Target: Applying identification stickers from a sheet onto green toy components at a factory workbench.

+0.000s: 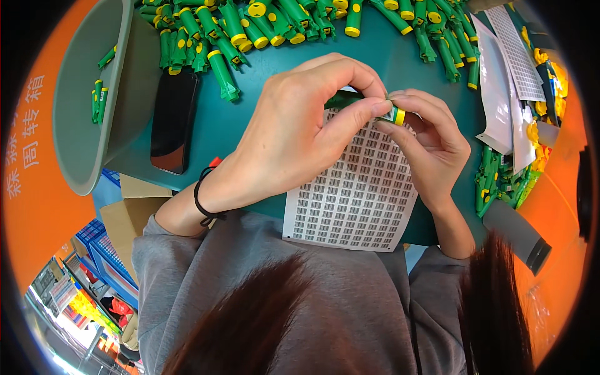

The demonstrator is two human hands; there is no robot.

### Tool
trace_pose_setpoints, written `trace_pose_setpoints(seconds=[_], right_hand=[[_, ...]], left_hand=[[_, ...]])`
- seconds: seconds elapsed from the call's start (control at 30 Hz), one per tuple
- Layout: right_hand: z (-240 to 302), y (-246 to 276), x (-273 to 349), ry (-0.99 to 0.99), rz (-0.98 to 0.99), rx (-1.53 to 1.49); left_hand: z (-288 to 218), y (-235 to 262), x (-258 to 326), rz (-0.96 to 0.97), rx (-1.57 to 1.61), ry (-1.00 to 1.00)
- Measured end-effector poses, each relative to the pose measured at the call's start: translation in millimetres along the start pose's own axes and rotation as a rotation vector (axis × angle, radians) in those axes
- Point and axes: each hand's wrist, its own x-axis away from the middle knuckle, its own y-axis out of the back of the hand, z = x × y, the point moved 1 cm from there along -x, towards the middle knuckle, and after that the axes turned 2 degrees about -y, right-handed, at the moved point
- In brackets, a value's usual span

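Observation:
Both my hands meet over a sheet of small printed labels (350,200). Between them is a green plastic tube (389,115) with a yellow end, lying roughly level. A small white label shows on the tube near that end. My left hand (312,115), with a black cord on its wrist, pinches the tube and presses its thumb by the label. The thumb and fingers of my right hand (431,134) close round the yellow end. Most of the tube's far part is hidden behind my left hand.
Many green and yellow tubes (228,25) lie heaped along the far side of the green table. At left stand a grey bin (119,134) holding a few tubes and a black phone (174,122). More label sheets (515,56) and a grey cylinder (515,234) are on the right.

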Motion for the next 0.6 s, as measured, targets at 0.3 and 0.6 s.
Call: trace_pose_setpoints(seconds=[0.3, 0.6], right_hand=[[0.2, -0.6, -1.3, -0.001, 0.017, 0.021], [1.9, -1.8, -1.2, -0.027, 0.017, 0.029]], left_hand=[[1.4, 0.0, 0.1, -0.004, -0.045, -0.014], [0.6, 0.3, 0.1, 0.0, -0.077, -0.009]])
